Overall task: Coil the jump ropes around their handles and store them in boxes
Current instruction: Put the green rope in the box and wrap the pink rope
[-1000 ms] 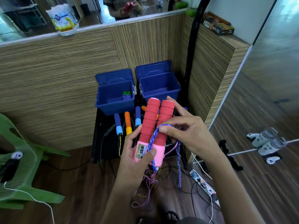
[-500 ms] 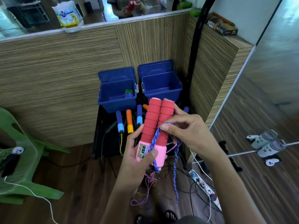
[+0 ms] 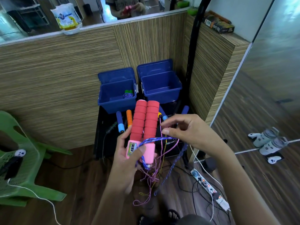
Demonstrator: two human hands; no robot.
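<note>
- Now our left hand (image 3: pixel 129 153) grips the two red handles (image 3: pixel 143 120) side by side, thumb pressed over the blue rope (image 3: pixel 155 140) at their pink ends.
- A second ago our right hand (image 3: pixel 186 132) sat against the handles, pinching the rope there; it has since swung out to the right, well apart from them.
- That hand's fingers are loosely curled with the rope running in under them; we judge they hold it, though the contact itself is hidden.
- So we read this as one wrap drawn across and the next being set up; much rope hangs loose towards the floor.
- Beyond, the left box (image 3: pixel 116 96) holds one coiled rope already, and the right box (image 3: pixel 161 88) stands open beside it.
</note>
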